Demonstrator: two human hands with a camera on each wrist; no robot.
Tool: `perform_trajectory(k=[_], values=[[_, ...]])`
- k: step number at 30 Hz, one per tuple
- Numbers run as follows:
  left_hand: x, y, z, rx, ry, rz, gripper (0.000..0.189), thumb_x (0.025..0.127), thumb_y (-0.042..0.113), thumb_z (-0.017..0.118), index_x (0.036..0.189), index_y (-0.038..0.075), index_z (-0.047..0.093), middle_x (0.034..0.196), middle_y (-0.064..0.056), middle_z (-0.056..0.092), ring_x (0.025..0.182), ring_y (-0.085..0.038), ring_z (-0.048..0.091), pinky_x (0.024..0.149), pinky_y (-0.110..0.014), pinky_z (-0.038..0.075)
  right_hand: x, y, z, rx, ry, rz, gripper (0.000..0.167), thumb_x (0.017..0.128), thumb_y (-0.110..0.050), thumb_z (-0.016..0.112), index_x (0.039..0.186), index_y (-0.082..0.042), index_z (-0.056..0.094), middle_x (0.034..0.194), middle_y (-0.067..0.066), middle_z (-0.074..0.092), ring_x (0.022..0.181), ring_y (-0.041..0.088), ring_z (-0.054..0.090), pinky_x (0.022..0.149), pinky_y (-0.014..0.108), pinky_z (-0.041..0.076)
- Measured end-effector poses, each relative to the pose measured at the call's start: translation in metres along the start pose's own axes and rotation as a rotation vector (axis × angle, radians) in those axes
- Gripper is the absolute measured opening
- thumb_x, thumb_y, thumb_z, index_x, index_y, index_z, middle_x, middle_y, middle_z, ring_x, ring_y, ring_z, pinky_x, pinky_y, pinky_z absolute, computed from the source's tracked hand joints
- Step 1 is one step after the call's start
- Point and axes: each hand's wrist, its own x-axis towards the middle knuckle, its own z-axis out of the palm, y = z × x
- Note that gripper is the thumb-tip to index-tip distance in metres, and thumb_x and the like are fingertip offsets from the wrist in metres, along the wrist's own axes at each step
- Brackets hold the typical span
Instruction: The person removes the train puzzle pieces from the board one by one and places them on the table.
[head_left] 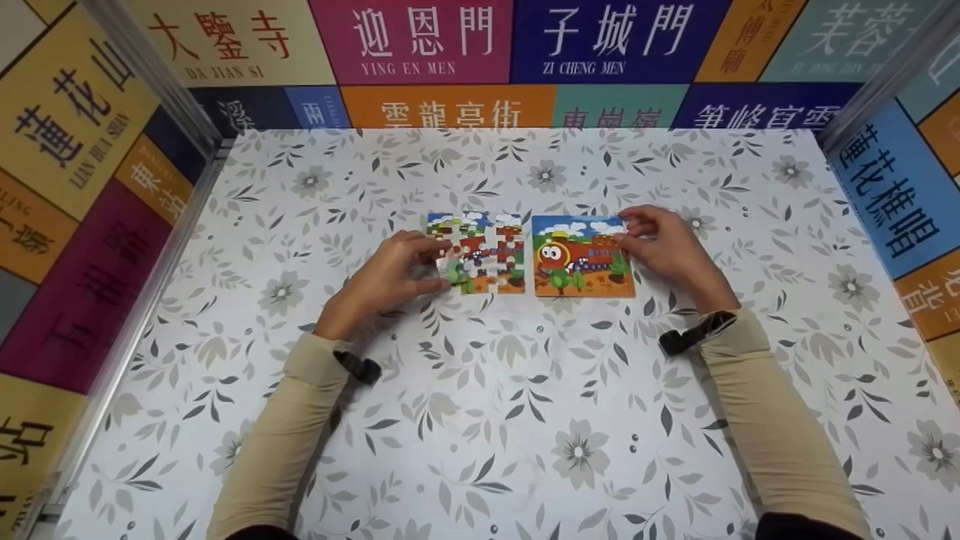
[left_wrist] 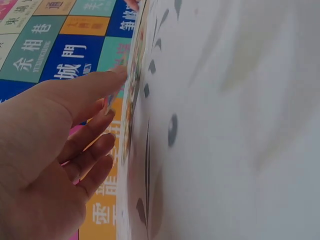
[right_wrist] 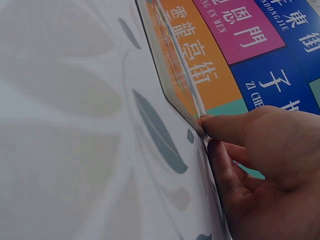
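A partly assembled jigsaw puzzle (head_left: 510,262) of a red train lies on the table, with pale gaps between some of its pieces. My left hand (head_left: 382,274) is at its left side. In the left wrist view, a small puzzle piece (left_wrist: 108,101) shows between that thumb and the fingers, which pinch it just above the puzzle. Right beside the puzzle lies a square picture board (head_left: 581,259) showing a red train with big eyes, a blue sky and green bushes. My right hand (head_left: 664,244) holds the board by its right edge near the top corner, thumb on the picture side.
The table (head_left: 465,420) wears a white cover with grey leaves and flowers. Low panels with coloured blocks and large characters, such as the back panel (head_left: 435,45), border it at the back and both sides. Each wrist carries a dark strap (head_left: 360,367).
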Motion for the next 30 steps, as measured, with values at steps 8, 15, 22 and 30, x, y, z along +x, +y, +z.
perform_trajectory(k=[8, 15, 22, 30], values=[[-0.008, -0.008, -0.011, 0.0, -0.093, -0.023, 0.055, 0.089, 0.029, 0.092, 0.139, 0.012, 0.075, 0.123, -0.004, 0.077, 0.114, -0.024, 0.066, 0.104, -0.046, 0.051, -0.001, 0.0, 0.001, 0.003, 0.014, -0.01, 0.047, 0.105, -0.021, 0.072, 0.15, -0.011, 0.062, 0.133, 0.016, 0.066, 0.122, 0.027, 0.064, 0.111, 0.044, 0.048], [-0.011, -0.01, -0.016, -0.027, -0.136, 0.016, 0.053, 0.089, 0.027, 0.092, 0.136, 0.009, 0.076, 0.115, -0.004, 0.079, 0.107, -0.024, 0.068, 0.101, -0.045, 0.049, -0.002, 0.001, 0.0, 0.013, 0.015, -0.018, 0.047, 0.105, -0.022, 0.073, 0.15, -0.011, 0.062, 0.131, 0.017, 0.066, 0.121, 0.026, 0.064, 0.112, 0.044, 0.048], [-0.011, -0.006, -0.017, -0.011, -0.165, -0.005, 0.051, 0.089, 0.024, 0.091, 0.136, 0.01, 0.076, 0.118, -0.005, 0.077, 0.112, -0.026, 0.064, 0.101, -0.045, 0.047, -0.003, 0.002, -0.001, 0.015, 0.01, -0.001, 0.049, 0.104, -0.021, 0.073, 0.15, -0.011, 0.061, 0.133, 0.017, 0.065, 0.123, 0.028, 0.063, 0.114, 0.046, 0.048], [-0.013, -0.008, -0.017, 0.027, -0.176, -0.052, 0.053, 0.09, 0.032, 0.091, 0.138, 0.016, 0.076, 0.117, -0.002, 0.074, 0.109, -0.026, 0.057, 0.092, -0.039, 0.039, -0.005, 0.0, 0.0, 0.024, 0.012, -0.005, 0.048, 0.104, -0.02, 0.073, 0.15, -0.011, 0.061, 0.133, 0.017, 0.066, 0.123, 0.028, 0.064, 0.114, 0.047, 0.048]])
